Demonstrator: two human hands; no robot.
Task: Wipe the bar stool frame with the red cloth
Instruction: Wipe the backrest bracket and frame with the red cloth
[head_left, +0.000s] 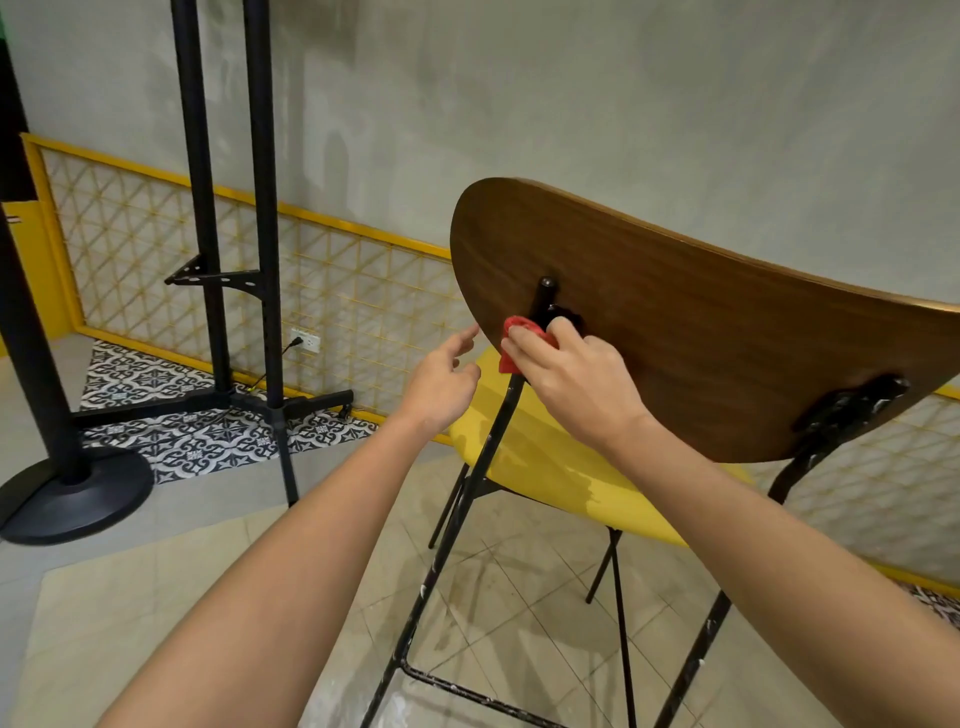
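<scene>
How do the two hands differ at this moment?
The right hand grips the red cloth against the black frame rod; the left hand holds nothing. The right hand's fingers are curled; the left hand's are loosely spread near the wooden backrest's edge. Both are bare.

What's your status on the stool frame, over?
Right hand grips red cloth on frame upright at wooden backrest. Left hand open, holding nothing. Path down upright unobstructed.

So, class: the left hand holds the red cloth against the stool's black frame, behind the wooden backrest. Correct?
No: the head view shows the right hand holding the red cloth against the black frame; the left hand holds nothing.
</scene>
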